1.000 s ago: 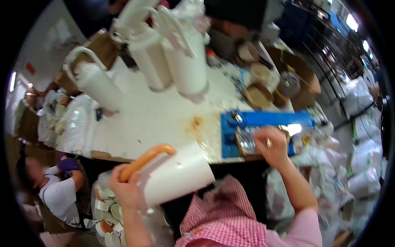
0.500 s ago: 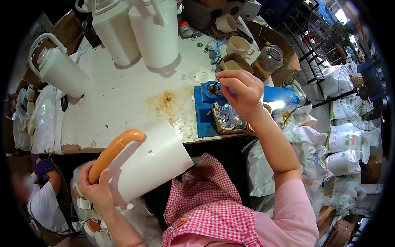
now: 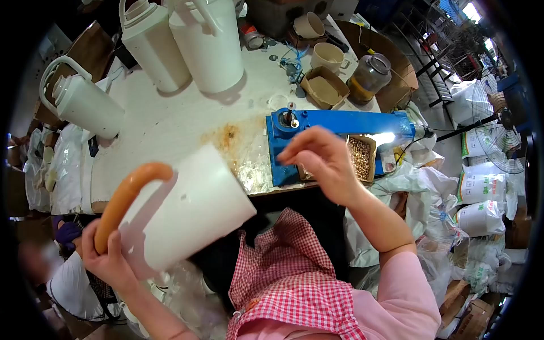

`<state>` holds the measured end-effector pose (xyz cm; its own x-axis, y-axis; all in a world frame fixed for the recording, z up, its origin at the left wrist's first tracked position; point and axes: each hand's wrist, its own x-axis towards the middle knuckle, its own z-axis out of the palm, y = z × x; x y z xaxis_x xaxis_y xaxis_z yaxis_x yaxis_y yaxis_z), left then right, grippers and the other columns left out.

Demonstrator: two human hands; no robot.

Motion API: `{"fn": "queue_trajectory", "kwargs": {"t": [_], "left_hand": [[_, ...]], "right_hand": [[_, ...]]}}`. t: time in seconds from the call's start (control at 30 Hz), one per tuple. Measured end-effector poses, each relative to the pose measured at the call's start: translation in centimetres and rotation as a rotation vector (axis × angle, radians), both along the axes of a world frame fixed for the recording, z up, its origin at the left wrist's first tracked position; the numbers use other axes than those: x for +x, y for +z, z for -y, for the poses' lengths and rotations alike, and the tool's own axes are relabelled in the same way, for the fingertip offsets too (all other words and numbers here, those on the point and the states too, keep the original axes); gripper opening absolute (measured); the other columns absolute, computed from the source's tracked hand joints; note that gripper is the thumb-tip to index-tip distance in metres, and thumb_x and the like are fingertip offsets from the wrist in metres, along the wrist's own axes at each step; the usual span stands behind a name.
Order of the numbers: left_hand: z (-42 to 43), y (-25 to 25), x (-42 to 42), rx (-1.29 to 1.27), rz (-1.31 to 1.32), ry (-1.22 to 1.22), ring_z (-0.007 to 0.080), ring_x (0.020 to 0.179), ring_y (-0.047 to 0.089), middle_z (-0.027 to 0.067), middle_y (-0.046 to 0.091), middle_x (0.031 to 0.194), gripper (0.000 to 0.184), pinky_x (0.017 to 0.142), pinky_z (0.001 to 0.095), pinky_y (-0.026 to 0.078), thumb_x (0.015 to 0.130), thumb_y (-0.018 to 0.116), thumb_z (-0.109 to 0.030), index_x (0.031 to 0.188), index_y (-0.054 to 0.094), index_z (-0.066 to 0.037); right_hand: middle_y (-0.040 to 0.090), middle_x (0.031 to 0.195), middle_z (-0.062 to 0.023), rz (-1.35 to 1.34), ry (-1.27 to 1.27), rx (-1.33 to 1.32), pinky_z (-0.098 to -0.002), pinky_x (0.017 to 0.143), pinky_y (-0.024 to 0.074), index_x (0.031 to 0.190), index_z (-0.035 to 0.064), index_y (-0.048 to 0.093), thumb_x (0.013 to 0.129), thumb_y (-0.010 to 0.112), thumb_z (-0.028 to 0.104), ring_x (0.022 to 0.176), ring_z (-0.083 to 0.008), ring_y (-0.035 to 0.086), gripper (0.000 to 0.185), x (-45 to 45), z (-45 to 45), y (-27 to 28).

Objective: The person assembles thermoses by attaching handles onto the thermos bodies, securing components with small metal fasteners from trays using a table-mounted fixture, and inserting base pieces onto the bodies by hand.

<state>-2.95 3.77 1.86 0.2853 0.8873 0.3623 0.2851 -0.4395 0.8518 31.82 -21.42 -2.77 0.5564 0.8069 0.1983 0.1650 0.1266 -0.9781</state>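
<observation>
Left fingers (image 3: pixel 89 241) wrapped round the orange handle (image 3: pixel 126 195) of a white cylinder (image 3: pixel 190 212), right fingers (image 3: pixel 303 143) loosely bent near a blue device (image 3: pixel 362 120), hold unclear

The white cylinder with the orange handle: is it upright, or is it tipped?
Tipped: the left hand grips its orange handle, and the white cylinder slants sideways, while the tall white jugs on the table stand upright.
</observation>
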Motion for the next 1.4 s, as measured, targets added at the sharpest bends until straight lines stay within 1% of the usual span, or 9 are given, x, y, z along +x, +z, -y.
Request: {"fn": "queue_trajectory", "kwargs": {"t": [0.1,0.37,0.7,0.87,1.0,1.1,1.17,1.27,1.4], "left_hand": [[0.6,1.6,6.4,0.115,0.085,-0.128,0.0126,0.090,0.060,0.0052,0.064,0.101,0.031,0.084,0.0250,0.048,0.080,0.080,-0.003,0.106,0.064,0.004],[3.4,2.2,21.7,0.251,0.219,-0.350,0.0088,0.081,0.063,0.0019,0.068,0.091,0.028,0.075,0.0215,0.050,0.077,0.085,-0.003,0.100,0.069,0.001],[2.2,0.8,23.7,0.202,0.153,-0.332,0.0086,0.081,0.063,0.0018,0.069,0.091,0.028,0.076,0.0217,0.050,0.078,0.086,-0.009,0.100,0.070,0.000],[1.6,-0.1,24.4,0.211,0.183,-0.346,0.0036,0.070,0.055,-0.0023,0.066,0.086,0.027,0.061,0.0172,0.041,0.084,0.083,-0.014,0.103,0.069,0.000],[0.9,-1.6,24.4,0.018,0.149,-0.344,0.0073,0.077,0.059,-0.0008,0.066,0.086,0.028,0.072,0.0220,0.048,0.081,0.085,-0.013,0.100,0.070,0.000],[1.1,-0.3,24.5,0.081,-0.010,-0.404,0.0141,0.074,0.064,0.0036,0.068,0.085,0.028,0.071,0.0269,0.050,0.088,0.078,-0.023,0.103,0.069,-0.001],[3.0,3.5,25.3,0.485,-0.557,-0.363,0.0261,0.078,0.067,0.0111,0.069,0.086,0.034,0.072,0.0348,0.051,0.094,0.068,-0.034,0.101,0.067,-0.001],[5.0,5.4,29.0,0.681,-0.907,-0.431,0.0349,0.084,0.065,0.0162,0.069,0.089,0.040,0.074,0.0416,0.050,0.095,0.061,-0.040,0.097,0.064,0.000],[4.1,5.4,32.1,0.698,-0.923,-0.659,0.0246,0.074,0.060,0.0124,0.067,0.081,0.033,0.072,0.0351,0.047,0.097,0.062,-0.032,0.105,0.068,-0.001]], "right_hand": [[0.067,0.117,-0.0107,-0.444,0.343,0.127,-0.0310,0.092,0.0501,0.131,-0.0029,0.053,0.099,0.064,0.026,0.108,-0.0135,0.061,0.044,-1.5,-1.6,-1.1],[0.069,0.113,-0.0083,-0.323,-0.139,0.329,-0.0289,0.091,0.0496,0.126,-0.0048,0.059,0.100,0.063,0.025,0.101,-0.0130,0.063,0.039,1.4,0.0,-0.6],[0.069,0.111,-0.0070,-0.331,-0.165,0.281,-0.0283,0.089,0.0493,0.125,-0.0059,0.059,0.099,0.065,0.027,0.100,-0.0114,0.061,0.042,3.0,-0.2,-1.8],[0.069,0.109,-0.0060,-0.339,-0.152,0.263,-0.0274,0.086,0.0497,0.124,-0.0063,0.059,0.100,0.064,0.027,0.097,-0.0105,0.060,0.041,3.3,-0.8,-1.9],[0.069,0.108,-0.0061,-0.356,-0.147,0.182,-0.0274,0.085,0.0500,0.124,-0.0060,0.059,0.101,0.063,0.027,0.097,-0.0103,0.060,0.040,3.3,-0.6,-1.3],[0.069,0.107,-0.0065,-0.331,-0.144,0.116,-0.0278,0.085,0.0505,0.122,-0.0057,0.060,0.101,0.062,0.027,0.095,-0.0104,0.061,0.038,3.8,-0.6,-1.3],[0.069,0.106,-0.0067,-0.307,-0.186,0.077,-0.0284,0.084,0.0511,0.121,-0.0057,0.060,0.101,0.061,0.026,0.095,-0.0109,0.061,0.037,3.7,-0.8,-1.7],[0.070,0.105,-0.0080,-0.384,-0.125,0.142,-0.0293,0.082,0.0533,0.122,-0.0047,0.059,0.101,0.060,0.024,0.093,-0.0127,0.065,0.035,4.0,-0.9,-1.3],[0.069,0.105,-0.0095,-0.247,-0.126,0.146,-0.0304,0.073,0.0573,0.123,-0.0036,0.058,0.100,0.059,0.025,0.090,-0.0158,0.068,0.037,4.8,-1.2,-1.6]]}}
